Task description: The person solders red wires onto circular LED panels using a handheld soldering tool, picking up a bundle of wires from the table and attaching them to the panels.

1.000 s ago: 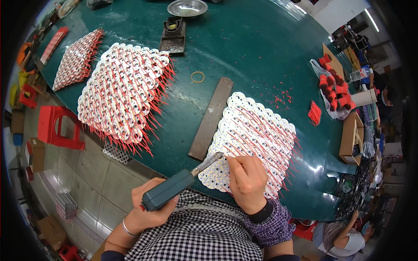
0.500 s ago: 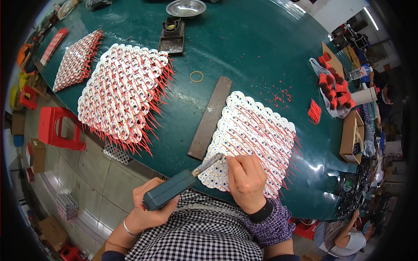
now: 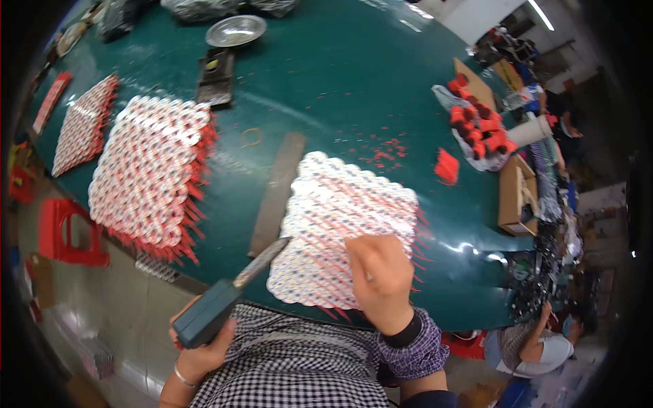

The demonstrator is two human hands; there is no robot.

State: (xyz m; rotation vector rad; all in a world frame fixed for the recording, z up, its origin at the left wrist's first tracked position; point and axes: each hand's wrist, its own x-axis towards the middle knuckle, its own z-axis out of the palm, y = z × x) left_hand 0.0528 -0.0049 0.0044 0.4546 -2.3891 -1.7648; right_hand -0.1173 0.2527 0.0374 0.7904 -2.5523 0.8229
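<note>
My left hand (image 3: pixel 204 343) is wrapped around the dark green handle of a soldering iron (image 3: pixel 207 313). Its metal barrel points up and right, ending at the left edge of a panel of round white circuit boards (image 3: pixel 333 197). Short red wires lie in slanting rows across this panel and stick out on its right side. Over the panel's lower right part is my right hand (image 3: pixel 382 275), fingers curled in and blurred. Whatever those fingers hold is hidden. Along the panel's left side lies a flat brown bar (image 3: pixel 277 194).
To the left lie more wired panels (image 3: pixel 146 170). Behind them are a metal dish (image 3: pixel 235 30) and a dark solder stand (image 3: pixel 216 76). Red wire scraps (image 3: pixel 384 151), a red wire bundle (image 3: pixel 447 166) and red spools (image 3: pixel 479 126) sit right. A co-worker (image 3: pixel 530 340) sits at lower right.
The whole view has shifted, with table things now further left. The iron's tip has drawn away from my right hand to the panel's left edge. My right hand has moved rightward over the panel.
</note>
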